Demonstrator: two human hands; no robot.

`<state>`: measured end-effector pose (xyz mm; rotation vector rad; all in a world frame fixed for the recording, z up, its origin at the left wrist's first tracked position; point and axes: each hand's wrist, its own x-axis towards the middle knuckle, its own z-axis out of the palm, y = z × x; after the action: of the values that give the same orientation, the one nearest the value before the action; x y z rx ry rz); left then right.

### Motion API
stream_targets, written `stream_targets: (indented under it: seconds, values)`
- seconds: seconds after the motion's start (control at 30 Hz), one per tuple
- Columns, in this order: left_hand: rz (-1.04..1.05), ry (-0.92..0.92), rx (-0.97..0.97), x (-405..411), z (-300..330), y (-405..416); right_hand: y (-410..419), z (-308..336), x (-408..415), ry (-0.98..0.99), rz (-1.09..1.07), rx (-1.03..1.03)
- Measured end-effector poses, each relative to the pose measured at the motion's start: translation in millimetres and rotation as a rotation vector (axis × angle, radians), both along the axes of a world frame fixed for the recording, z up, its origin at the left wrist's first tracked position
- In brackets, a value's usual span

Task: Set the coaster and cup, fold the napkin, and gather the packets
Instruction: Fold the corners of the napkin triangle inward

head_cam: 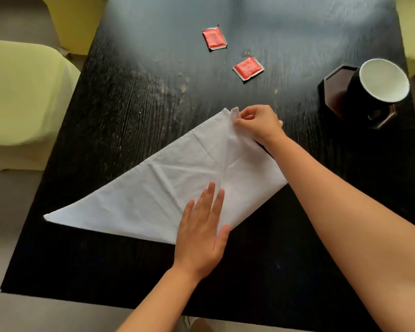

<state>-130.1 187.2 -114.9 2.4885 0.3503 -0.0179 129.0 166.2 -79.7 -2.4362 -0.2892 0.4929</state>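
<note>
right hand point(258, 123) pinching napkin point(158, 188) corner, left hand point(201, 233) flat, coaster point(333, 92) half hidden behind cup point(378, 92)

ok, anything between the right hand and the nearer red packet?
Nothing: head view shows only bare dark table between the right hand, which pinches the napkin corner, and the nearer packet.

Counted on one dark table point(120, 97): two red packets, far point(214, 38) and near point(248, 68), one white napkin point(177, 185), one black cup point(378, 89), one dark coaster point(333, 92), two hands, left point(203, 233) and right point(258, 123), plus two pale green chairs, near point(22, 97) and far point(75, 17).
</note>
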Motion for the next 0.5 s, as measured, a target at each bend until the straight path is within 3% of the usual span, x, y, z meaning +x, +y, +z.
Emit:
stream_targets:
  seconds: [0.5]
  values:
    - [-0.063,0.127,0.271,2.5,-6.3,-4.8,7.9,-20.1,3.2,-0.34,0.1,-0.076]
